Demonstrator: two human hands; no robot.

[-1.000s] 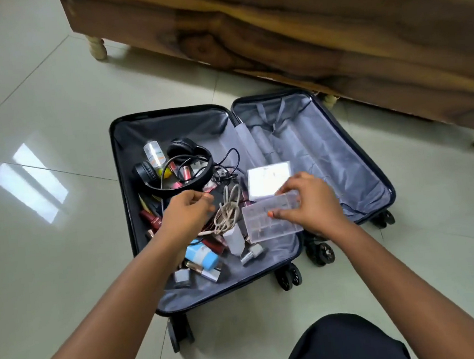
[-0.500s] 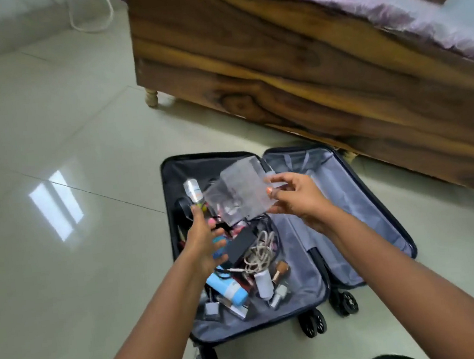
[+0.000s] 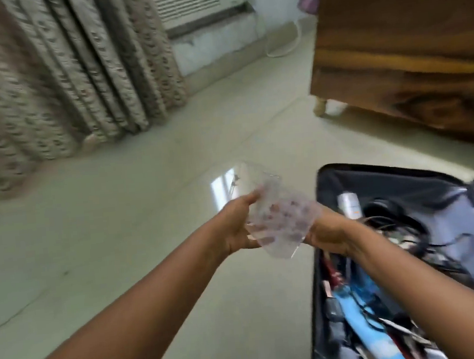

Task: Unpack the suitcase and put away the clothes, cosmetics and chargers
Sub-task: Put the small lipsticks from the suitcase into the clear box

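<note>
- Clear plastic organiser box [image 3: 277,219], with small compartments, is up in the air between both hands, tilted, over the pale tiled floor [image 3: 121,248] just left of the open suitcase [image 3: 375,183].
- The left hand [image 3: 236,228] cups the box from its left side, thumb along the upper edge and fingers curled beneath, seen through the plastic.
- The right hand [image 3: 326,234] grips the box's right end; its fingers are hidden behind the plastic, so I cannot tell how far they wrap.
- Directly right of the grip, the suitcase lies open on the floor, dark-lined, crammed with tangled black cables [image 3: 402,221], a white bottle [image 3: 348,202] standing near its far edge, and a blue tube [image 3: 368,320] nearer the person. Motion blur smears the rest.
- Beyond the suitcase, well apart from the hands, stands a wooden bed frame [image 3: 407,61] on short pale legs.
- Far ahead and left of the grip hang patterned curtains [image 3: 61,80], beside a wall-mounted air conditioner [image 3: 192,1] with a green light.
</note>
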